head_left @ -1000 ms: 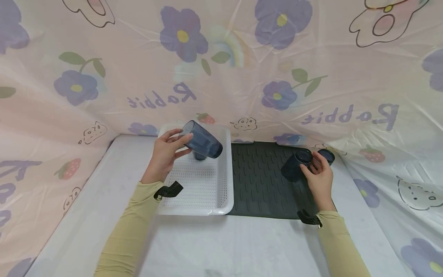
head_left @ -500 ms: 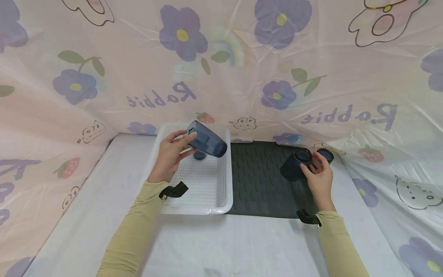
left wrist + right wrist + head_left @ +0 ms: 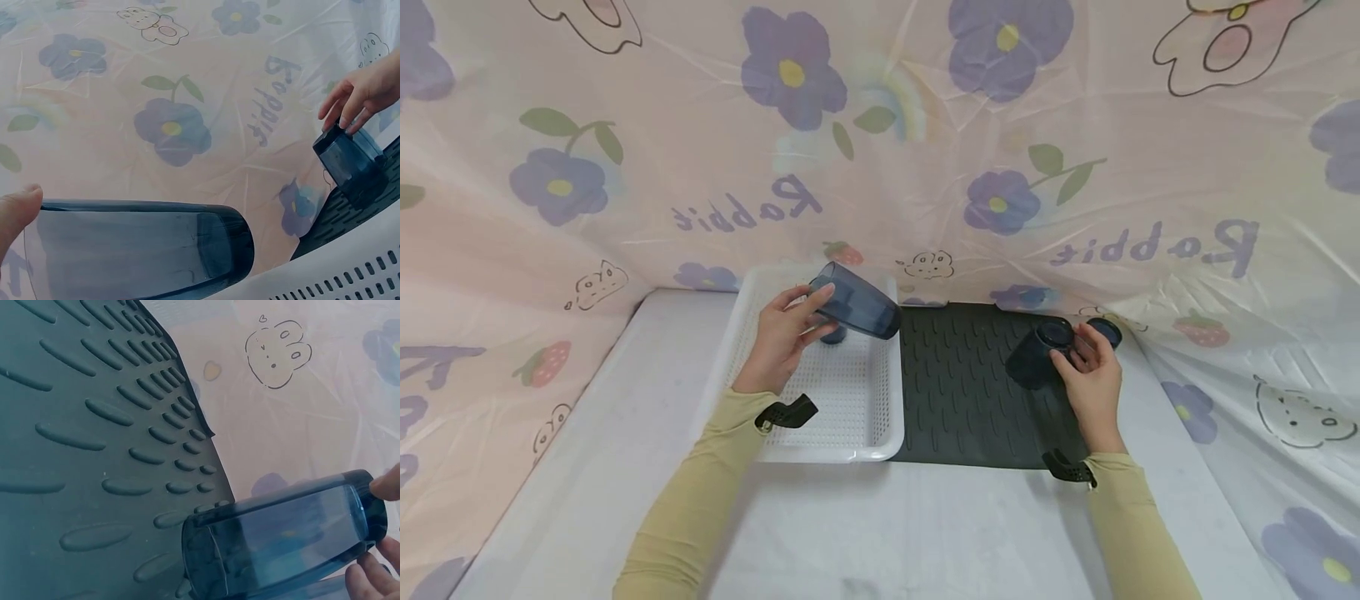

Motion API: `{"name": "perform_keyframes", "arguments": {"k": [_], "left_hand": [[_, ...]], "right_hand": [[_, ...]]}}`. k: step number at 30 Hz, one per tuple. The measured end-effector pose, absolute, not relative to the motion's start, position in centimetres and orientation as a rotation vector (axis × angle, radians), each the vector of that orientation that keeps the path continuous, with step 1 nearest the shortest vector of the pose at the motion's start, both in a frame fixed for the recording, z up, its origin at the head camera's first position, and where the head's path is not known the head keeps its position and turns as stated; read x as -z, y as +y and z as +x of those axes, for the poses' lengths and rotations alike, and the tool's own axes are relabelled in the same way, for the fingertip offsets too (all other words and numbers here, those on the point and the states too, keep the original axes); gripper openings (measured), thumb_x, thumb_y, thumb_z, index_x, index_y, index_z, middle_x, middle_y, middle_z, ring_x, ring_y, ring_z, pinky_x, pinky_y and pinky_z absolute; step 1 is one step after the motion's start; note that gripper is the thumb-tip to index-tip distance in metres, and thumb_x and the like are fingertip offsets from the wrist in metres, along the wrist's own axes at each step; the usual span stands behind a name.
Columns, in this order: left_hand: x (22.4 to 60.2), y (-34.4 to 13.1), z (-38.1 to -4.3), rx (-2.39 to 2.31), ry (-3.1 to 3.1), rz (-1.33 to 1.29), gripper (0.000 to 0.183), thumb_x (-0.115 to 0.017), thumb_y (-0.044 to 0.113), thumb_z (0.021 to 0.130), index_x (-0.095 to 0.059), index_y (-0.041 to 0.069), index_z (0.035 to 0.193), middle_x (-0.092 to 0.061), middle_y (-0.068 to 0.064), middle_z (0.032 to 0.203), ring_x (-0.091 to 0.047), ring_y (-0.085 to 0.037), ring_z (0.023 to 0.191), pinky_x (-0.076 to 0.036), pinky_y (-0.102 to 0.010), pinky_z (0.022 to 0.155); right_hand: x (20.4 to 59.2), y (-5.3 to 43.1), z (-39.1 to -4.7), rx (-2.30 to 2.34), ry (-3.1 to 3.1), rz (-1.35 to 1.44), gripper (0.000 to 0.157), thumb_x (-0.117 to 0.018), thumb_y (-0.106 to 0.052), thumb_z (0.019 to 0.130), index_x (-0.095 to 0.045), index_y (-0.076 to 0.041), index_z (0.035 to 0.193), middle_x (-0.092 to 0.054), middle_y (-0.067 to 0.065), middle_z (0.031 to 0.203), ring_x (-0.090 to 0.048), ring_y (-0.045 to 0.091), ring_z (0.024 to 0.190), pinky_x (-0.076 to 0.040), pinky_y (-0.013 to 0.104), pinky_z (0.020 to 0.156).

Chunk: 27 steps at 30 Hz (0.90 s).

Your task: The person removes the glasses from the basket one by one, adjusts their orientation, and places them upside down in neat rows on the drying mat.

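Note:
My left hand (image 3: 785,346) grips a clear blue tumbler (image 3: 861,307) near its rim, thumb on the near side. That tumbler is tilted over the white basket (image 3: 842,456), its thick base pointing right. On the dark ribbed mat (image 3: 966,408), my right hand (image 3: 1092,387) pinches the base end of a second blue tumbler (image 3: 281,531), which stands mouth down. Just behind the right fingers shows the base of another blue tumbler (image 3: 1107,332). Below the left hand, part of a dark blue tumbler (image 3: 833,335) sits inside the basket, mostly hidden.
The perforated basket stands directly left of the mat, its right rim along the mat's edge. A white cloth covers the table (image 3: 925,533). A printed curtain (image 3: 880,200) with flowers and rabbits closes off the back and both sides.
My left hand has carried its tumbler rightward, and the tumbler has tipped a little closer to level; its base now reaches the basket's right rim in the head view. The right hand stays put.

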<state>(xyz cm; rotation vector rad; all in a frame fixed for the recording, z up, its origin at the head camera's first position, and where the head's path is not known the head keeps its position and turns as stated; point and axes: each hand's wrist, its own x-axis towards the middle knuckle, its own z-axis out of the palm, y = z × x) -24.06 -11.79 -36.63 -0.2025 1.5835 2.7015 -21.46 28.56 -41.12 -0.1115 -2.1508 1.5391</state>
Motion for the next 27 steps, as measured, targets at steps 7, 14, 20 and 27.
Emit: {"name": "perform_keyframes", "arguments": {"k": [7,14,20,27], "left_hand": [[36.8,-11.2,-24.3,-2.71,1.546,-0.22,0.066,-0.078,0.017,0.082,-0.045,0.004,0.137,-0.056,-0.015,0.108,-0.055,-0.017,0.07,-0.056,-0.035,0.082],[36.8,-10.7,-24.3,-2.71,1.528,-0.226,0.067,-0.078,0.017,0.082,-0.044,0.003,0.138,-0.056,-0.016,0.107,-0.056,-0.018,0.071,-0.057,-0.035,0.08],[36.7,-10.3,-24.4,-2.715,1.486,-0.24,0.068,-0.079,0.016,0.081,-0.043,0.002,0.137,-0.056,-0.018,0.112,-0.064,-0.02,0.074,-0.056,-0.035,0.081],[36.7,-9.8,-24.5,-2.7,1.453,-0.212,0.069,-0.077,0.015,0.083,-0.04,-0.001,0.14,-0.055,-0.019,0.116,-0.065,-0.023,0.079,-0.055,-0.036,0.083]], "right_hand": [[41.0,28.7,-21.5,-1.544,-2.143,-0.098,0.058,-0.065,0.005,0.087,-0.045,-0.004,0.14,-0.043,0.024,0.138,-0.041,0.035,0.131,-0.036,0.046,0.107],[41.0,28.7,-21.7,-1.531,-2.141,-0.09,0.057,-0.065,0.005,0.087,-0.045,-0.004,0.14,-0.043,0.023,0.138,-0.042,0.035,0.13,-0.037,0.043,0.107],[41.6,29.5,-22.1,-1.497,-2.157,-0.084,0.059,-0.068,0.005,0.085,-0.045,-0.002,0.139,-0.046,0.02,0.136,-0.045,0.036,0.127,-0.04,0.044,0.104],[43.0,30.7,-23.1,-1.483,-2.149,-0.097,0.06,-0.07,-0.001,0.086,-0.046,-0.008,0.14,-0.049,0.013,0.137,-0.048,0.029,0.126,-0.041,0.038,0.104]]}}
